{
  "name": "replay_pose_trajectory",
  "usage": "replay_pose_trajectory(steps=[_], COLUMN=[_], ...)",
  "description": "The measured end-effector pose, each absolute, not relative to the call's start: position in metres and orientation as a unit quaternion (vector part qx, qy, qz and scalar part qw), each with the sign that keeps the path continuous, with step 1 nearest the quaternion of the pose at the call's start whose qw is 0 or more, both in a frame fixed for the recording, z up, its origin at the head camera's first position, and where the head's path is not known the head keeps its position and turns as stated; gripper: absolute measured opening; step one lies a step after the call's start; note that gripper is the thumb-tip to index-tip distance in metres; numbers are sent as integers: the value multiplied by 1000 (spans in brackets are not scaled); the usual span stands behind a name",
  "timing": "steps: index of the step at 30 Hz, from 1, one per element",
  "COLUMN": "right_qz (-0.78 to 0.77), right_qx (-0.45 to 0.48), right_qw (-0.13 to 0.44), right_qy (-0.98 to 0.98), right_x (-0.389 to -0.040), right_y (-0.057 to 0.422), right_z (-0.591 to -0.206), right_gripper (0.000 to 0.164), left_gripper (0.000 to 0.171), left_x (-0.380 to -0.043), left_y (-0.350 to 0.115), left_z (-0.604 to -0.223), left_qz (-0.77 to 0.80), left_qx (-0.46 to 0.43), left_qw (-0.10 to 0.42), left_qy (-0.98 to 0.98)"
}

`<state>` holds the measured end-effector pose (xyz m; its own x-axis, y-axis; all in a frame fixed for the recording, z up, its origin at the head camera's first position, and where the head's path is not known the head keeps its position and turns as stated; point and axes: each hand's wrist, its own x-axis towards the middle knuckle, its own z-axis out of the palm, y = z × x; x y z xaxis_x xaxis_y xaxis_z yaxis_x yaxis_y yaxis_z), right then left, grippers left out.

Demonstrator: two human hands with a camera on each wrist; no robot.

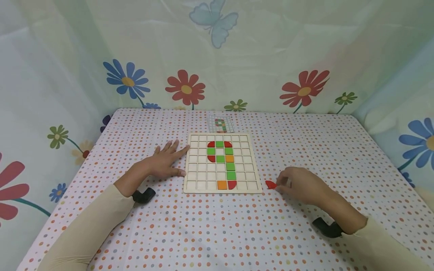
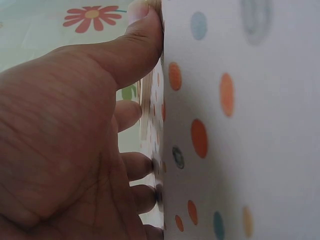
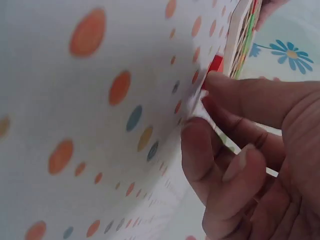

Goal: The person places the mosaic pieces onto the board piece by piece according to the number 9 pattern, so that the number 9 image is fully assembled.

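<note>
A wooden grid board (image 1: 200,177) lies flat on the table. Green squares (image 1: 231,175), orange squares (image 1: 222,184) and rounded red pieces (image 1: 232,184) sit in its cells, laid out like a 9. My left hand (image 1: 166,160) is spread at the board's left side, thumb tip and index fingertip at its edge. Just right of the board's lower right corner, my right hand (image 1: 300,184) pinches a red piece (image 1: 271,184) between thumb and fingers, low over the cloth. In the right wrist view the same red piece (image 3: 215,65) shows partly behind the thumb.
Behind the board lies a small picture card (image 1: 230,126) with a similar coloured figure. The table wears a dotted cloth (image 1: 190,233). Flowered curtains (image 1: 251,71) enclose the back and sides. Black wrist devices (image 1: 144,195) show below both wrists.
</note>
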<state>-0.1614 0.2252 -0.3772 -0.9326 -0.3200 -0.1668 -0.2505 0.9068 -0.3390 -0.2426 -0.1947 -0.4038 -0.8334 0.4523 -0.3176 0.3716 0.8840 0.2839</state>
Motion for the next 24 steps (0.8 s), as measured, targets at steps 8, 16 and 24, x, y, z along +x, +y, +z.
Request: replay_pose_trajectory(steps=[8,16,24], right_qz=[-171,-150,-130], right_qx=[-220,-212,-220], right_qw=[124,108,76], right_qy=[952,960,964], right_x=[-159,-164,-162], right_y=[228,225,222], right_z=[-374,-381,-384], right_gripper=[11,35,13], left_gripper=[92,92,92], left_x=[-242,-242,-242], left_y=[-194,-194,-194], left_z=[-403,-404,-403], left_qz=[108,108,106], left_qx=[216,213,217], left_qw=[189,190,187], left_qy=[952,952,952])
